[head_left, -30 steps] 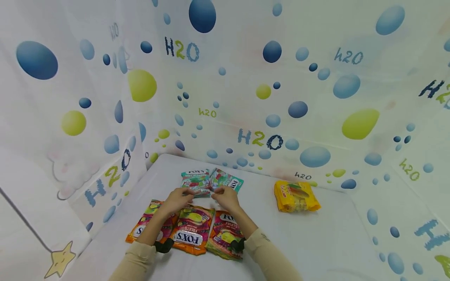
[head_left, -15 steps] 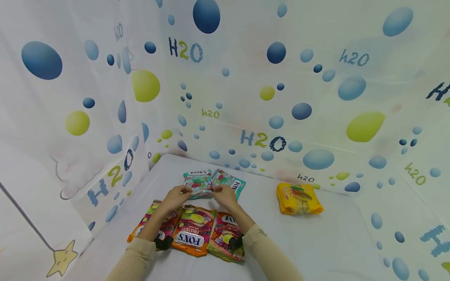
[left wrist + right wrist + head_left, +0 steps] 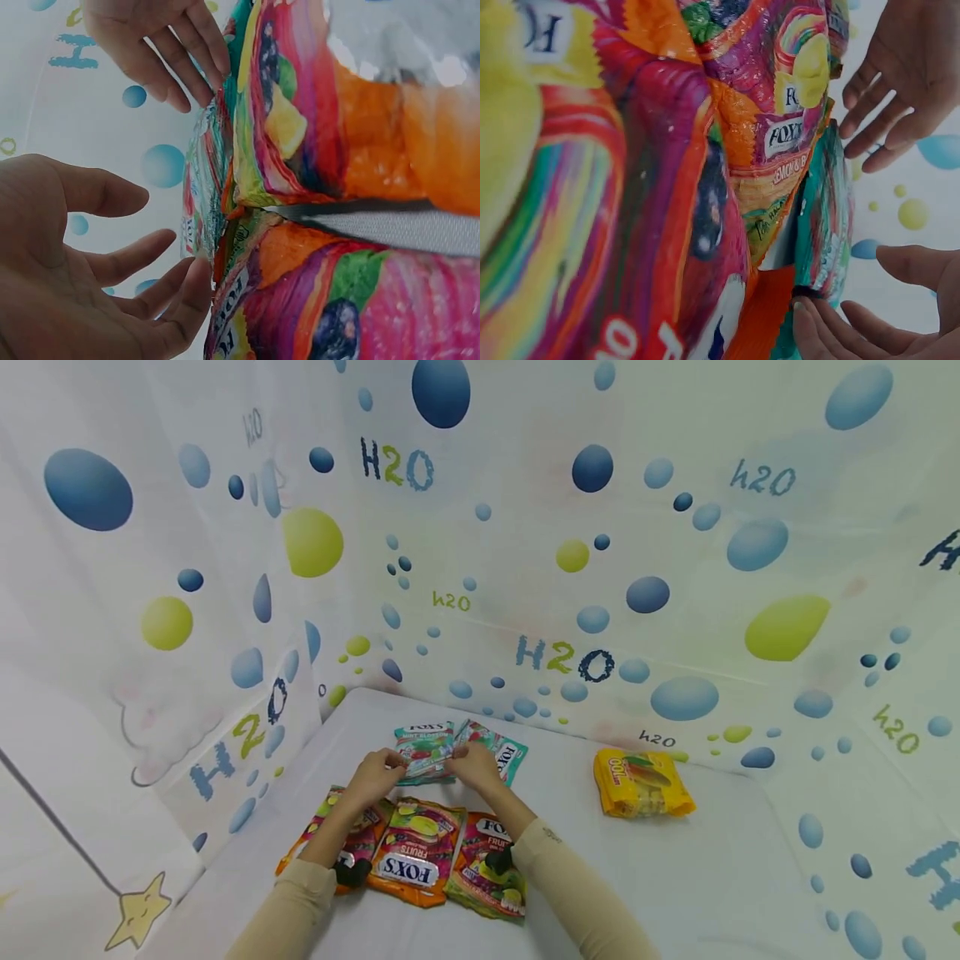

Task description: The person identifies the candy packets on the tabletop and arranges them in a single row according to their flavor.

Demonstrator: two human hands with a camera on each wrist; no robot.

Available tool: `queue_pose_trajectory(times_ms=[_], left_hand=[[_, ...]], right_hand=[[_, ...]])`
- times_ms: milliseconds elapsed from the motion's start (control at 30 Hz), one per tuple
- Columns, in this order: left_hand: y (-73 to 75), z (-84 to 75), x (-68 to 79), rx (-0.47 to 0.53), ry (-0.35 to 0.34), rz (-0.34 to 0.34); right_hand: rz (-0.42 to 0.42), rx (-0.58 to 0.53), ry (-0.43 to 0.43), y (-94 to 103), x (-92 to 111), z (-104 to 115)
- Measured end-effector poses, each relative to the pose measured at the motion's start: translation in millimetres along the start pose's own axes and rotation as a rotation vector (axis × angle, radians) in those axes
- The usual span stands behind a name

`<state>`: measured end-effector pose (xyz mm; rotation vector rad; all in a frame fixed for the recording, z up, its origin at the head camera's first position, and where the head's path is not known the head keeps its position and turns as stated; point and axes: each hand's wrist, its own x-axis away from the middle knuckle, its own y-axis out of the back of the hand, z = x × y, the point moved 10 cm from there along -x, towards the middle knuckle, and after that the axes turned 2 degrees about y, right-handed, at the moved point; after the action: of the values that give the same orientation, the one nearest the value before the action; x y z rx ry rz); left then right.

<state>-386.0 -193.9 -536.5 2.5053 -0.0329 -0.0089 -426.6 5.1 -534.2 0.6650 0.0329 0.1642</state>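
A teal Fox's candy bag (image 3: 424,742) lies flat behind the row of fruit candy bags, its front corners between my hands. My left hand (image 3: 377,777) is at its left side, fingertips touching the bag's edge; in the left wrist view the thumb stands apart from the fingers. At the bag's right side is my right hand (image 3: 474,766), its extended fingertips against the bag in the right wrist view, thumb held away. A second teal bag (image 3: 512,755) lies tilted to the right, partly hidden behind the right hand.
Three fruit Fox's candy bags, the left (image 3: 318,827), middle (image 3: 417,847) and right (image 3: 483,881), lie in front, under the forearms. A yellow mango-picture packet (image 3: 643,783) sits farther right on the white table (image 3: 600,877). Patterned curtains (image 3: 525,568) surround the table.
My right hand has shifted slightly up and inward at the teal bag's right corner. The left hand stays by the left corner. The head view has shifted a little.
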Motion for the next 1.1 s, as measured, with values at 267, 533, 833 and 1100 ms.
queue_pose_trajectory(times_ms=[267,533,833,1100], left_hand=[[0.0,10.1,-7.8,0.003,0.046,-0.006],[-7.2,23.0,-10.5,0.021,0.112,0.034],[-10.8,32.3,-15.8,0.017,0.135,0.052],[-4.0,38.9,-14.0,0.109,0.163,0.015]], right_hand=[[-0.038,-0.094,-0.071,-5.4,-7,-13],[-0.068,-0.254,-0.156,-9.9,-10,-28],[-0.039,-0.376,-0.206,-16.4,-11,-34],[0.015,-0.393,-0.234,-24.6,-11,-38]])
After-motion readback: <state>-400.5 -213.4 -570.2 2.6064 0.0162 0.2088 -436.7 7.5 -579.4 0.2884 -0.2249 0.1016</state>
